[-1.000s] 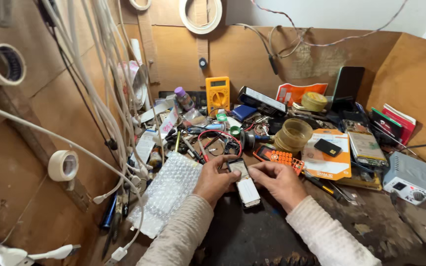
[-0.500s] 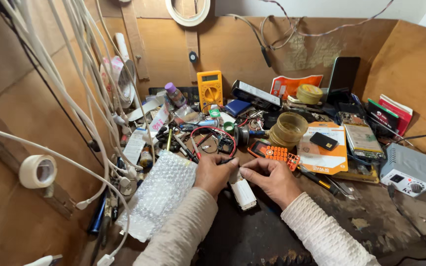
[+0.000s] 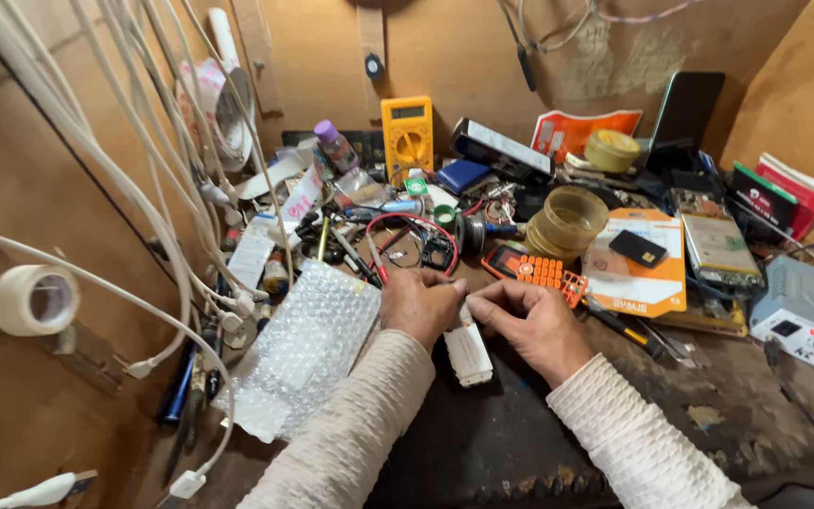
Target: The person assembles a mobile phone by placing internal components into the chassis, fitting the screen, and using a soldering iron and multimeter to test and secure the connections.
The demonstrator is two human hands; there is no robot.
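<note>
Both arms in cream textured knit sleeves, ribbed cuffs at wrists; hands bare.

White slim device [image 3: 468, 353] between both hands, cream ribbed-knit sleeves [image 3: 360, 434]. Yellow multimeter [image 3: 407, 137], orange keypad phone [image 3: 539, 271], orange-white packet [image 3: 635, 264] with black chip, clear bubble wrap [image 3: 308, 344]. Red wire loop [image 3: 416, 226], white cables [image 3: 143, 170], dark stained worktop [image 3: 737, 405].

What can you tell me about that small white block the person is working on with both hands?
The white block is a small oblong device with rounded corners, seemingly plastic, with a darker band at its near end. It lies flat on the dark worktop, its long side pointing away from the person. The left hand and right hand meet at its far end, fingertips pinching there and hiding that part. A sheet of bubble wrap lies to its left, apart.
</note>
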